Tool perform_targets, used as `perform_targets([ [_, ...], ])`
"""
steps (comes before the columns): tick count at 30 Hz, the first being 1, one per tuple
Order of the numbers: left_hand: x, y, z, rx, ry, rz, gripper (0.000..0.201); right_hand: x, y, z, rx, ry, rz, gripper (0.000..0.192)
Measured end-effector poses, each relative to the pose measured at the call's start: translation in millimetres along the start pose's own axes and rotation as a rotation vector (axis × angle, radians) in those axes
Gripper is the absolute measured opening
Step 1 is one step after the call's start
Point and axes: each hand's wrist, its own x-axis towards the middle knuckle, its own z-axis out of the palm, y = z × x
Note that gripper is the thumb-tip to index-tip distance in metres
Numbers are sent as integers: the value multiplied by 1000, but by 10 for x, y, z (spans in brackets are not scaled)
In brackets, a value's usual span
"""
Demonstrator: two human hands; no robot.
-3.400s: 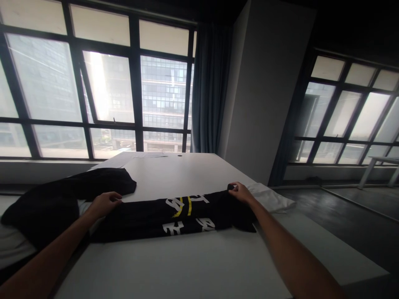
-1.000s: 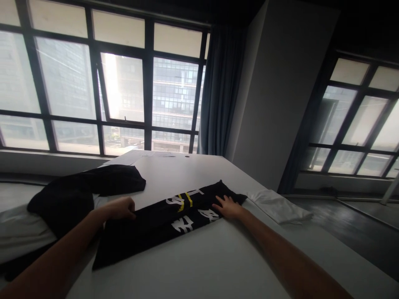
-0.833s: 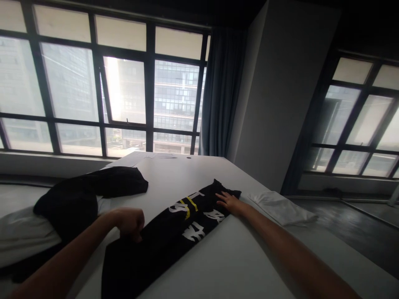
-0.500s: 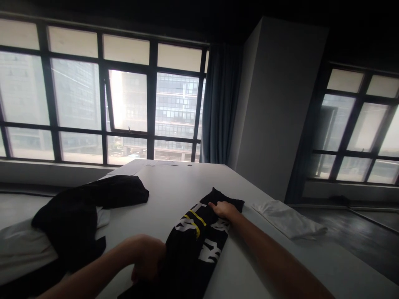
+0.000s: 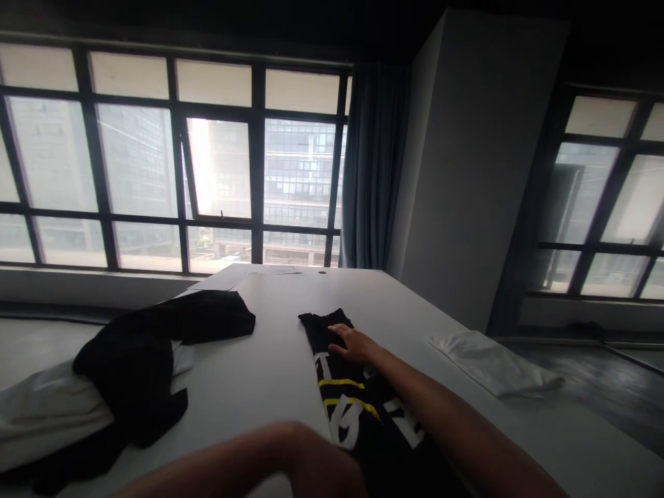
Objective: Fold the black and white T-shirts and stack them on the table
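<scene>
Your right hand lies flat on the far end of the folded shirt, which runs along the surface from 12 o'clock back toward you. Your left forearm crosses at 6 o'clock, its hand hidden at the shirt's near end. At 9 o'clock a heap of garments sits on the surface's left edge, well apart from the shirt. At 3 o'clock a folded cloth lies near the right edge. Papers rest at the far end, at 12 o'clock, with the windows behind them.
</scene>
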Motion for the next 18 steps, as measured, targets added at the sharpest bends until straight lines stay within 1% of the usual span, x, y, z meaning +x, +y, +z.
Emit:
perform_targets([
  [1,-33,-24,-184,-35,43,-51,24,-20,16,-23,-16,63,68,67],
  [2,-71,-68,-371,-40,243,-146,30,-33,39,-47,-34,128,167,65],
  [3,-105,-135,-548,27,508,-279,33,-38,69,-70,-39,177,276,64],
  [4,-127,-224,-706,147,764,-437,33,-35,103,-90,-21,201,376,63],
  [5,-135,-333,-839,227,929,-568,32,-25,138,-104,21,199,451,64],
  [6,-129,-454,-947,256,1002,-644,34,-8,172,-112,78,184,501,65],
  [7,-109,-580,-1034,271,1047,-702,37,12,203,-113,142,166,530,66],
  [8,-81,-703,-1104,269,1065,-740,41,35,230,-106,207,149,543,66],
  [10,-7,-917,-1221,253,1079,-790,52,83,271,-75,327,129,538,61],
  [12,73,-1070,-1341,253,1089,-813,61,123,297,-38,428,142,508,56],
  [14,151,-1171,-1480,273,1076,-775,67,151,307,-21,493,208,431,50],
  [16,223,-1243,-1629,304,1036,-682,74,167,300,-42,557,300,303,41],
  [18,287,-1311,-1765,306,977,-589,80,175,277,-102,671,350,177,33],
])
